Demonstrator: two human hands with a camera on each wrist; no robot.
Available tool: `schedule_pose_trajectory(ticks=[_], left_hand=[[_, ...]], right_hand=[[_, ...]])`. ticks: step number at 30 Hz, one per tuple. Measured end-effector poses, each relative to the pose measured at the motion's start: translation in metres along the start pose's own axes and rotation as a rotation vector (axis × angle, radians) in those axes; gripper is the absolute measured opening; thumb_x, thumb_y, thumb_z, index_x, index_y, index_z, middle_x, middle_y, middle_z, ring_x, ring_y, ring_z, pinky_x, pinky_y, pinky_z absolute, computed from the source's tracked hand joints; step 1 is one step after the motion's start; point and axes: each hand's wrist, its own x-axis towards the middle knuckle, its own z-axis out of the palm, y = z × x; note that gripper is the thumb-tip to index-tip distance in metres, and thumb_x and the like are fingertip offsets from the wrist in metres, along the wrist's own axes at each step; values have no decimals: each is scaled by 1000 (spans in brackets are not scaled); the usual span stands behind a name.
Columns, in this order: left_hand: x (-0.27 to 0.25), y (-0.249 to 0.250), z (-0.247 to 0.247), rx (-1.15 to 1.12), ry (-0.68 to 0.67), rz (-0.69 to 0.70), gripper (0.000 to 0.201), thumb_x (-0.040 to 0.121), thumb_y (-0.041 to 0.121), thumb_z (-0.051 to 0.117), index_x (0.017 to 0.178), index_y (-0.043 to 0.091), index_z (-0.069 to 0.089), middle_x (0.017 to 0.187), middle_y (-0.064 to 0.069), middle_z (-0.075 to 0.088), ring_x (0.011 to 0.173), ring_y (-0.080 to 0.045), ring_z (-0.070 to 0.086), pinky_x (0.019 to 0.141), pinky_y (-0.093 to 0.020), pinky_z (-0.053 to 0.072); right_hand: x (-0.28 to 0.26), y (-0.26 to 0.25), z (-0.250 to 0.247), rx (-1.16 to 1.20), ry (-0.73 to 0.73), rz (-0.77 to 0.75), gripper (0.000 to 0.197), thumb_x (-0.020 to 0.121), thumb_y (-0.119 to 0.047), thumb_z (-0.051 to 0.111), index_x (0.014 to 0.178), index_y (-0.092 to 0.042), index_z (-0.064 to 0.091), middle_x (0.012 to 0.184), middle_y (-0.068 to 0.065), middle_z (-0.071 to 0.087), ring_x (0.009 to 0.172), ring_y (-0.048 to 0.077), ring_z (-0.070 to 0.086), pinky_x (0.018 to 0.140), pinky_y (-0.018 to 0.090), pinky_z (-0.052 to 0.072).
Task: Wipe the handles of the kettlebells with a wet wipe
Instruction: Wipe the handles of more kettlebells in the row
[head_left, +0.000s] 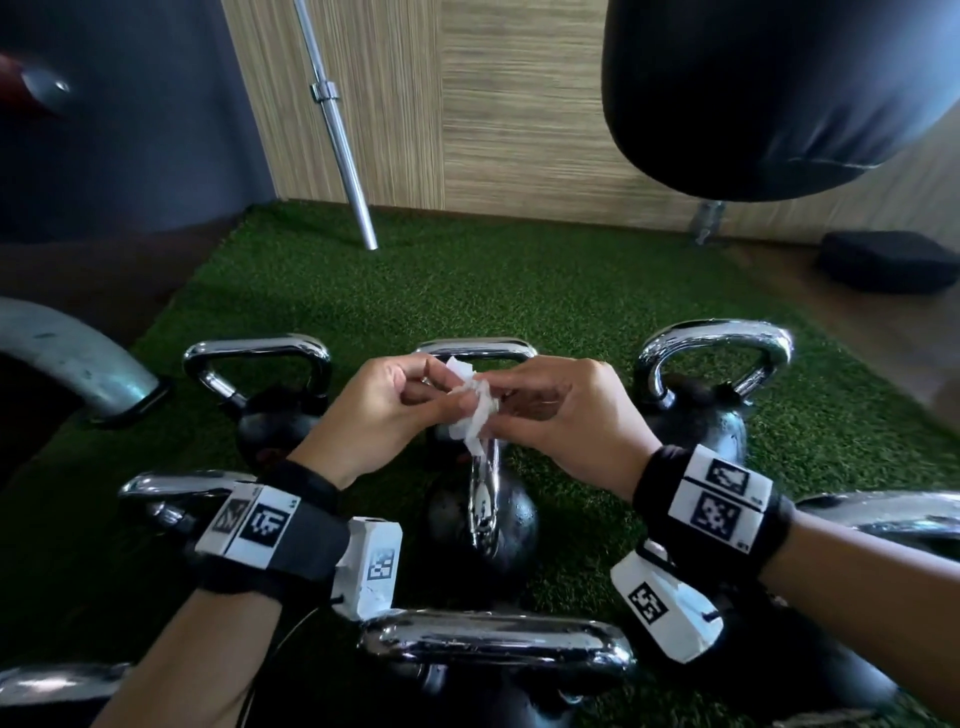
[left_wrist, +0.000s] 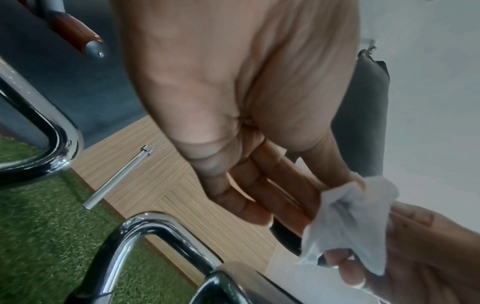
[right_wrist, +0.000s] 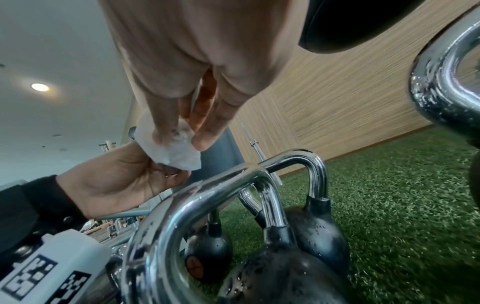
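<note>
A crumpled white wet wipe (head_left: 474, 402) hangs between both hands above the kettlebells. My left hand (head_left: 387, 402) pinches its left side and my right hand (head_left: 550, 410) pinches its right side. The wipe (left_wrist: 348, 224) shows at the fingertips in the left wrist view, and bunched up (right_wrist: 168, 148) in the right wrist view. Right under the wipe stands a black kettlebell with its chrome handle (head_left: 483, 499) edge-on. Several more black kettlebells with chrome handles (head_left: 260, 358) (head_left: 717, 348) (head_left: 498, 644) stand around it on the green turf.
A black punching bag (head_left: 769, 88) hangs at the upper right. A steel barbell (head_left: 337, 124) leans on the wood-panel wall behind. A grey machine tube (head_left: 72, 358) sits at the left and a black pad (head_left: 888, 260) at the far right. Green turf (head_left: 467, 280) lies beyond the kettlebells.
</note>
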Motion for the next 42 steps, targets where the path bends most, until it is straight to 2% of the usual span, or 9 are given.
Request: schedule_pose_trajectory(ticks=[6,9,11,16,23,27,31,36,42], left_hand=[[4,-11,-3,-31,12,-200,57,81,62,67,110,19,45,101,-10,79,92,-22,75,88,-36,54],[-4,-42,-9,111,-101,-325,45,89,21,75,120,25,42,121,-4,67,109,-17,64,86,-25,49],[-13,-71,-8,485,-358,-370,89,82,9,81,149,29,25,153,9,40,141,-11,39,109,-28,38],[-21,-106,33,743,-469,-202,145,54,55,92,160,35,-5,163,23,-1,152,-9,7,127,-43,20],[-26,-121,48,784,-210,170,121,62,60,82,160,22,21,161,11,24,148,-11,28,123,-38,29],[-25,-127,45,750,-177,159,118,60,58,85,156,18,30,156,10,32,145,-10,33,121,-35,31],[-24,-124,40,731,-191,106,123,58,59,86,158,21,24,152,14,32,143,-7,33,122,-31,30],[-22,-114,38,736,-223,71,125,61,47,93,159,20,20,153,14,32,139,-3,33,117,-20,28],[-13,-124,29,684,-232,3,108,57,52,92,145,29,35,138,13,46,128,-5,46,113,-29,40]], right_hand=[[3,19,4,-14,178,204,17,78,-22,87,86,-35,81,79,-13,78,71,6,73,66,26,60],[9,55,1,51,264,437,17,75,-23,87,75,-38,79,80,-8,78,77,15,77,77,40,64],[5,76,2,66,229,584,15,75,-19,87,86,-27,82,79,-4,79,75,17,77,77,41,65],[-4,103,19,-23,150,708,15,70,-19,91,69,-25,77,80,-1,77,80,22,77,78,45,64],[0,112,52,-53,31,686,17,75,-24,89,88,-15,82,79,0,76,66,10,68,71,28,61],[15,107,49,-40,81,631,12,77,-10,86,80,-21,81,72,-5,75,65,9,69,72,31,64],[24,99,42,-25,195,495,11,83,-14,82,87,-25,83,70,-13,73,61,-6,63,55,7,47],[23,104,47,-28,117,620,16,77,-8,86,81,-23,83,77,-2,78,75,13,76,69,31,65],[37,87,33,-162,198,311,22,83,-5,79,103,-15,81,84,-9,73,69,-5,62,62,-3,43]])
